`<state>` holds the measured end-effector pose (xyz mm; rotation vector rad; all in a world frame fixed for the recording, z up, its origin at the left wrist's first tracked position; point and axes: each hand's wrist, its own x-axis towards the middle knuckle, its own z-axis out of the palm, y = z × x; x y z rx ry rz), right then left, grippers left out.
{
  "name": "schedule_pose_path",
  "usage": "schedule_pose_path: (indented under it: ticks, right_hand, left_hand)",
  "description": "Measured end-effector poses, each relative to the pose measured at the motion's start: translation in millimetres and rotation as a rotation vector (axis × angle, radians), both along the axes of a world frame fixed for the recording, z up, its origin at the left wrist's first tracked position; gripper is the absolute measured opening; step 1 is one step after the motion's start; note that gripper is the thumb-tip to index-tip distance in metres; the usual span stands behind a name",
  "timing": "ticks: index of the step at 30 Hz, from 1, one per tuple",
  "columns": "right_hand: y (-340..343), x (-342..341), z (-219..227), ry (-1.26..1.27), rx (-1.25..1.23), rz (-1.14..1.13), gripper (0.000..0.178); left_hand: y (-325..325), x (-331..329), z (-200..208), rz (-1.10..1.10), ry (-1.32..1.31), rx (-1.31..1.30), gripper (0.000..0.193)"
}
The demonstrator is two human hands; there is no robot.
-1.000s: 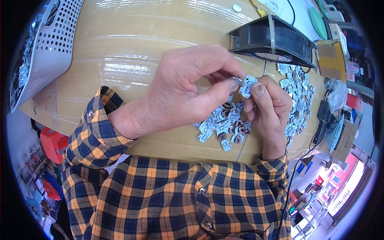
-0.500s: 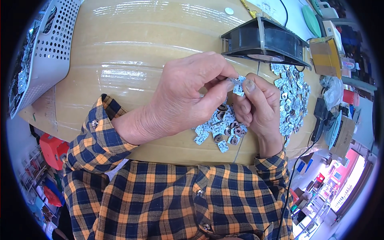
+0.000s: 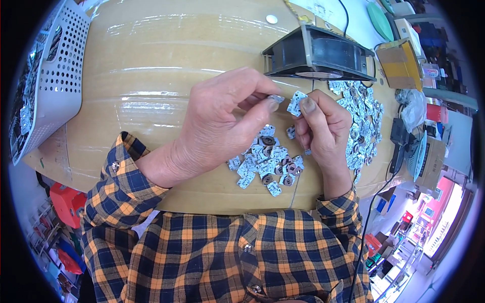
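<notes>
Above the table my left hand [image 3: 217, 121] pinches a small, pale piece of circuit board [image 3: 275, 99] between thumb and forefinger; its edge faces me and the fingers cover part of it. A short gap to the right, my right hand [image 3: 327, 126] grips another small white circuit board [image 3: 296, 103] with dark marks, thumb on top. The two boards are apart. Beneath and between the hands lies a small pile of similar boards [image 3: 270, 159], several bearing dark round parts. A larger heap of boards [image 3: 365, 118] spreads just right of my right hand.
Behind my hands stands a black fan [image 3: 305, 53] in a box-like frame. A grey perforated basket [image 3: 65, 70] holding dark and pale pieces sits at the far left. At the right are an opened cardboard box [image 3: 400, 63], a clear plastic bag [image 3: 411, 108] and a black cable [image 3: 376, 202].
My hands have drawn apart; the pieces that were together between my fingertips are now separate, one in each hand. The whole view has shifted slightly.
</notes>
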<state>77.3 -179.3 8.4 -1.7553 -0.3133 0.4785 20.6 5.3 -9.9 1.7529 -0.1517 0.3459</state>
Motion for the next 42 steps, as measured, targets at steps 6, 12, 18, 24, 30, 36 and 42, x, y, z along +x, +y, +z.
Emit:
schedule_pose_path:
  ticks: [6, 12, 18, 24, 30, 36, 42]
  right_hand:
    - [-0.4, 0.5, 0.3, -0.07, -0.045, -0.01, 0.03]
    - [-2.8, 1.9, -2.9, -0.136, -0.07, -0.034, 0.029]
    - [-0.9, 2.6, 0.8, -0.133, -0.125, 0.01, 0.029]
    - [-2.5, 0.9, 4.5, -0.037, -0.069, 0.084, 0.031]
    - [-3.9, 2.4, 0.0, -0.093, -0.048, 0.133, 0.031]
    - [-5.6, 3.9, -0.7, 0.004, -0.042, 0.137, 0.028]
    - [-6.1, 4.9, 1.2, -0.017, -0.031, 0.127, 0.023]
  left_hand:
    - [-1.0, 1.1, 0.9, 0.018, 0.036, 0.011, 0.015]
    - [-0.2, 1.1, -0.3, 0.021, 0.073, -0.002, 0.015]
    - [0.6, 0.3, 0.0, 0.015, 0.084, -0.012, 0.014]
    - [-3.2, 1.3, -2.3, -0.052, 0.116, -0.08, 0.014]
    - [-8.2, 1.8, -6.6, -0.042, 0.144, -0.237, 0.01]
    - [-10.1, 2.7, -11.0, -0.023, 0.107, -0.254, 0.01]
    - [-9.7, 1.6, -10.5, -0.019, 0.129, -0.258, 0.01]
